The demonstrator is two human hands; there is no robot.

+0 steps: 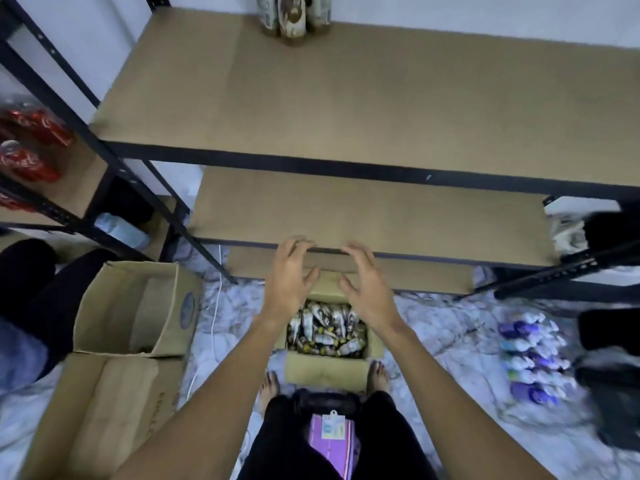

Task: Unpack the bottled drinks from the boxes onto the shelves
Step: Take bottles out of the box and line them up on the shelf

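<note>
At the far left, on the neighbouring rack, red cola bottles (31, 147) lie on their sides on a brown shelf board. Below them on the marble-pattern floor (450, 393) an empty cardboard box (138, 306) stands with its flaps up, and a second carton (104, 410) lies just beside it, closer to the camera. Next comes the left hand (289, 278), stretched forward in the air over the far edge of the open box of drinks; its fingers (298, 247) are spread and only lightly bent, released, grasping nothing. Far above it, at the back of the top shelf (346, 98), a small group of brown bottles (294, 19) stands upright against the wall, and the rest of this board is bare. The middle shelf (381, 213) is lower and reaches out to the fingertips of the 2 hands. Directly under the hands the open box (327, 370) sits on the floor between the person's 2 bare feet, and the bottled drinks (327, 332) in it lie packed close together. The right hand (367, 289) hovers near the left one, apart from it, with its fingers also spread, released and holding nothing. Further right, a wrapped pack of purple and white bottles (530, 358) lies on the floor, well apart from the box.
</note>
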